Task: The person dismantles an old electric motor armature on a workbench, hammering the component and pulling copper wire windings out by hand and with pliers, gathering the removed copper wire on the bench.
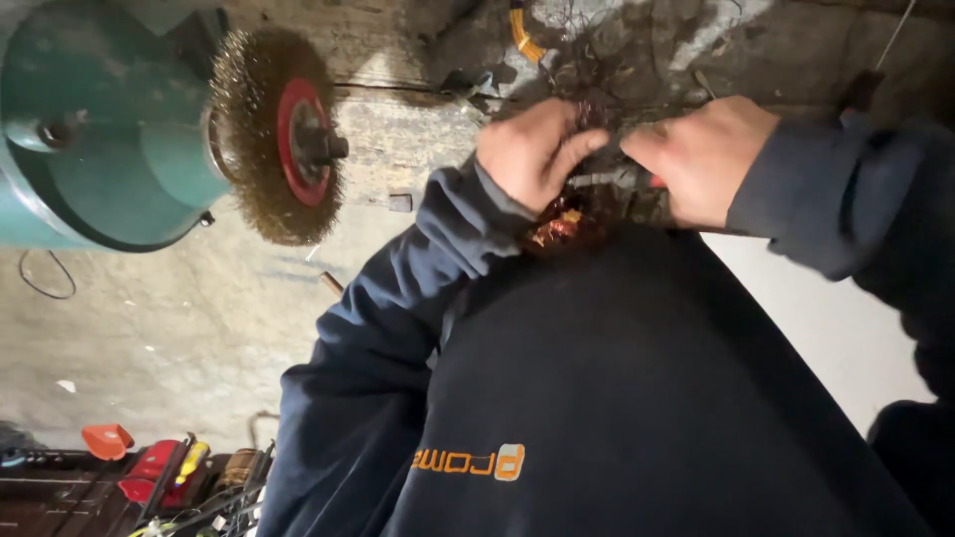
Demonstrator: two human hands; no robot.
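dark sweatshirt [637, 398] nearest | left hand [532, 154] pinches copper wire bundle [562, 224] | right hand [701, 159] grips red-handled tool [647, 181] | tangle mostly uncleared, judging by remaining strands

At the upper left of the frame the grinder housing [95, 129] is teal, its wire wheel [269, 134] brassy with a red hub. The sweatshirt [637, 398] low in the middle is dark navy with an orange emblem, and the wire bundle [565, 221] at upper centre glints coppery red.
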